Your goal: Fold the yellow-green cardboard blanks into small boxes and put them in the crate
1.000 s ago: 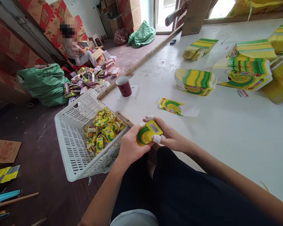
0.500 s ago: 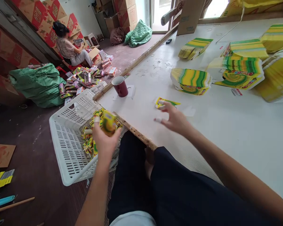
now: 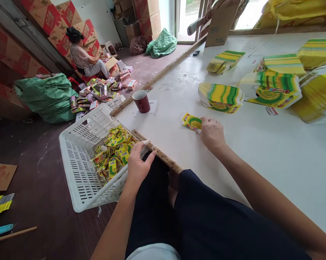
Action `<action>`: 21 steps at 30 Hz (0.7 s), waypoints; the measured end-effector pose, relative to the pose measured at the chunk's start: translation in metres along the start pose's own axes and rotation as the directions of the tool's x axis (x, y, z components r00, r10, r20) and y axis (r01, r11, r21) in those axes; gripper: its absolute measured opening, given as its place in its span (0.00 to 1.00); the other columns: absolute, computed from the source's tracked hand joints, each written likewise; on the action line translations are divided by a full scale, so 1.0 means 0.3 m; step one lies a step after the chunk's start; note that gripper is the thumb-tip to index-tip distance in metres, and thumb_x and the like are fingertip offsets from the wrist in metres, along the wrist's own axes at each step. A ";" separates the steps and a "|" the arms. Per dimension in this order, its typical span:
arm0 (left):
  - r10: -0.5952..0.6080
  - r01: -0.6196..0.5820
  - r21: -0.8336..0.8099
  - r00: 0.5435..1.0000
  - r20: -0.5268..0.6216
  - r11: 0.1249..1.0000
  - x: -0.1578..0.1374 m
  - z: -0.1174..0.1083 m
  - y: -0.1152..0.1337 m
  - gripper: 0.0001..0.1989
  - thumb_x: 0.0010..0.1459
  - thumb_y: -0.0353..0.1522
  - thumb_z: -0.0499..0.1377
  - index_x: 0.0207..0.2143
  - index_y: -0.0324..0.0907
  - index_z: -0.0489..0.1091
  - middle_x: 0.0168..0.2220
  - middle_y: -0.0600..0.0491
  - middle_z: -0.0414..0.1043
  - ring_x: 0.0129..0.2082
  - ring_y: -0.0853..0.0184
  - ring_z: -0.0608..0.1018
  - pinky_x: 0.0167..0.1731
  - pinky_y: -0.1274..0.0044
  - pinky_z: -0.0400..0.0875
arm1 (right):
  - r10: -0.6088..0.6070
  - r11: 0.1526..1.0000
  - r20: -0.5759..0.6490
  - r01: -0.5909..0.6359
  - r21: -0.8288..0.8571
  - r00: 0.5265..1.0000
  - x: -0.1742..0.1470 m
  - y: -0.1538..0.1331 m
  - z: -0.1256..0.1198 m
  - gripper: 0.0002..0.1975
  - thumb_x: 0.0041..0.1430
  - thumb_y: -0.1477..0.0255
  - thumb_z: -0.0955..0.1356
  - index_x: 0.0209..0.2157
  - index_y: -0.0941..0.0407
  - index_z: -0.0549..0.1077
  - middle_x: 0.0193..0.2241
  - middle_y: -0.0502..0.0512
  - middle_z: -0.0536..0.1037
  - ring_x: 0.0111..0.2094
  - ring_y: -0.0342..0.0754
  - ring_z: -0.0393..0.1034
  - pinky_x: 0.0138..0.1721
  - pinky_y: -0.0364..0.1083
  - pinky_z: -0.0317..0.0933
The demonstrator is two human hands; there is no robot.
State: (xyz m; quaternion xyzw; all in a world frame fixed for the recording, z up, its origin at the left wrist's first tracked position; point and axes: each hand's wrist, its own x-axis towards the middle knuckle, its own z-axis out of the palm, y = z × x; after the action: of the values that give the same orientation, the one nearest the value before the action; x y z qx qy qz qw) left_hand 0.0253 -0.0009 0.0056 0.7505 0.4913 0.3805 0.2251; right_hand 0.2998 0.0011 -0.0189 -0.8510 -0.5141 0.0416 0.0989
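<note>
My right hand point(image 3: 213, 134) is on the white table, its taped fingers closed over the right end of a yellow and green printed card point(image 3: 191, 122). The card's left part shows flat on the tabletop, while its right end is hidden by the fingers. By the wooden table edge, my left hand point(image 3: 139, 161) holds nothing, with thumb and taped finger apart. To its left stands a white plastic basket point(image 3: 78, 173). Many small folded yellow and green packets point(image 3: 119, 144) lie in a heap inside it.
Stacks of yellow-green cards point(image 3: 224, 94) stand along the table's right side. A dark red mug point(image 3: 141, 103) sits near the table's left edge. Beyond, a person point(image 3: 83, 57) sits beside a pile of small boxes point(image 3: 98, 92) and a green sack point(image 3: 46, 95).
My left hand has let go of a yellow packet over the basket and moved right to the table edge. My right hand has moved onto the card and closed on it.
</note>
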 end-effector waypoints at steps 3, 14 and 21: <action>-0.020 0.022 -0.054 0.999 0.040 0.998 -0.006 -0.003 0.003 0.14 0.56 0.37 0.63 0.44 0.42 0.74 0.44 0.48 0.77 0.46 0.59 0.78 0.51 0.66 0.73 | 0.037 0.999 -0.013 -0.037 -0.008 0.999 -0.004 0.000 0.006 0.15 0.62 0.74 0.65 0.50 0.64 0.69 0.45 0.75 0.74 0.48 0.65 0.68 0.44 0.54 0.56; -0.111 0.145 -0.230 0.982 0.155 0.962 -0.042 0.038 0.026 0.13 0.54 0.37 0.64 0.42 0.43 0.76 0.43 0.48 0.80 0.44 0.59 0.80 0.48 0.65 0.73 | 0.049 0.940 -0.027 -0.036 0.340 0.998 0.010 0.028 0.026 0.20 0.52 0.78 0.68 0.47 0.62 0.65 0.44 0.70 0.73 0.43 0.60 0.71 0.42 0.54 0.63; -0.264 0.424 -0.653 0.905 0.334 0.627 -0.029 0.132 0.090 0.36 0.44 0.49 0.71 0.52 0.42 0.69 0.51 0.41 0.76 0.51 0.56 0.79 0.49 0.66 0.75 | -0.242 0.523 0.032 0.103 0.846 0.970 -0.079 -0.065 -0.058 0.23 0.47 0.71 0.71 0.44 0.53 0.62 0.34 0.50 0.74 0.30 0.45 0.72 0.34 0.48 0.71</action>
State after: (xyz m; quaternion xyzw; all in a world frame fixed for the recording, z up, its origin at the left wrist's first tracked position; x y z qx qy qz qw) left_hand 0.0699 -0.0187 -0.0023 0.5306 0.4137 0.4100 0.6158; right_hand 0.2747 -0.0132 0.0014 -0.6386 -0.5189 0.3342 0.4596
